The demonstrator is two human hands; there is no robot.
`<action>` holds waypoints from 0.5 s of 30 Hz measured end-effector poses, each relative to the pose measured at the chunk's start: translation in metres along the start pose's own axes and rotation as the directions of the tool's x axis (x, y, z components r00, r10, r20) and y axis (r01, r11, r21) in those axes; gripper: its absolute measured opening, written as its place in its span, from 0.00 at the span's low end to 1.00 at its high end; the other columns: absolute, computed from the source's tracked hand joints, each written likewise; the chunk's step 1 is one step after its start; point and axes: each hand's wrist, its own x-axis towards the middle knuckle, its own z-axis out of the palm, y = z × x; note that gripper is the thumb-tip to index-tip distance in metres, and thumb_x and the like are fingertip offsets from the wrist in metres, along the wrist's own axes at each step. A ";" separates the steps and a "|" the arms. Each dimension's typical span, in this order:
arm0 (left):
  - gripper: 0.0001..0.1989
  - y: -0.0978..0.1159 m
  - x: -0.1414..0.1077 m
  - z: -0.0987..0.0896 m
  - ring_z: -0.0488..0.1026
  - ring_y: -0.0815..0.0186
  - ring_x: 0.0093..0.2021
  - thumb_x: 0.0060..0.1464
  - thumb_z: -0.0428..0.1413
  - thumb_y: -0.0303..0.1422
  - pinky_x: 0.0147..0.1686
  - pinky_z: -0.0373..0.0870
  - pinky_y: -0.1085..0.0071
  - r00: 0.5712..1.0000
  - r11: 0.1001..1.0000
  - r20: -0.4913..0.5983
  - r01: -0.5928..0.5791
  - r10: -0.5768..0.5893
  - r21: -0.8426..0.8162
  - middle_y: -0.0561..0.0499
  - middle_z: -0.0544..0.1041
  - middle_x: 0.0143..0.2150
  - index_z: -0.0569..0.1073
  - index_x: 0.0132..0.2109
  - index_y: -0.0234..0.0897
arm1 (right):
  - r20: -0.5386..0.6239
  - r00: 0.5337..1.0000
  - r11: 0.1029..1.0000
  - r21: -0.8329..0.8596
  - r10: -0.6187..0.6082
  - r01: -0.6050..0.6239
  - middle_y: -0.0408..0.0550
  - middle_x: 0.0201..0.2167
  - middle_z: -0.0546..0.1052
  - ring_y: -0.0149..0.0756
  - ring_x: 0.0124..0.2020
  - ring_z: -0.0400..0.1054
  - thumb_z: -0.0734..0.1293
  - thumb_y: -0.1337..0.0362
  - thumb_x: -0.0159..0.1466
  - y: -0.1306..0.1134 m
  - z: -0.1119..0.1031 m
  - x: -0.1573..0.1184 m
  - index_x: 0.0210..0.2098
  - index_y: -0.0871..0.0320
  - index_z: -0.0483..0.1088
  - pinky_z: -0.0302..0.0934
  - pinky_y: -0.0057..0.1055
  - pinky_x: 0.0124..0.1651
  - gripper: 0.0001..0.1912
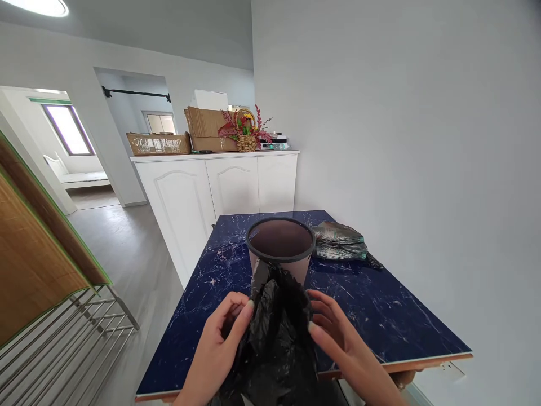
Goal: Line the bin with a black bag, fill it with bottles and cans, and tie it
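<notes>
A black plastic garbage bag (281,332) hangs between my hands at the table's near edge, its mouth bunched and partly open. My left hand (222,341) pinches the bag's left edge between thumb and fingers. On the other side, my right hand (338,338) has its thumb and curled fingers closed on the bag's right edge. Just beyond the bag stands an upright trash can (302,269), brownish with a dark rim; the bag's top covers part of its front. Behind and right of it lies a stack of folded plastic bags (340,239).
The blue marbled table (401,321) meets a bare wall on the right. A white cabinet (236,183) behind it carries cardboard boxes (207,129) and a flower basket (246,142). At left are a metal rack (101,324) and a brown panel (38,248).
</notes>
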 end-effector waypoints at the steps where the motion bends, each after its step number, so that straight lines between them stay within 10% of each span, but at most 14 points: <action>1: 0.26 0.002 -0.001 0.001 0.68 0.62 0.32 0.63 0.52 0.61 0.33 0.69 0.70 1.000 1.000 -0.017 0.021 -0.021 0.003 0.52 0.71 0.31 0.72 0.36 0.42 | 0.030 1.000 1.000 -0.013 -0.002 0.003 0.54 0.60 0.76 0.52 0.62 0.70 0.71 0.34 0.63 0.001 -0.001 0.000 0.65 0.46 0.70 0.69 0.40 0.61 0.38; 7: 0.30 -0.001 -0.006 -0.004 0.72 0.59 0.34 0.58 0.54 0.65 0.32 0.73 0.69 0.991 0.992 -0.054 0.122 -0.124 -0.044 0.49 0.76 0.35 0.76 0.40 0.41 | 0.025 0.998 0.998 -0.005 -0.059 0.059 0.40 0.29 0.66 0.34 0.34 0.63 0.70 0.37 0.66 0.003 -0.016 0.008 0.34 0.53 0.70 0.63 0.26 0.39 0.25; 15: 0.34 -0.049 -0.017 -0.028 0.78 0.53 0.41 0.53 0.57 0.68 0.41 0.79 0.64 0.975 0.979 -0.093 0.201 -0.202 -0.020 0.46 0.82 0.40 0.79 0.42 0.41 | 0.119 0.993 0.958 0.286 -0.008 -0.027 0.43 0.37 0.77 0.39 0.40 0.70 0.70 0.42 0.69 -0.008 -0.056 0.004 0.39 0.52 0.75 0.67 0.30 0.46 0.19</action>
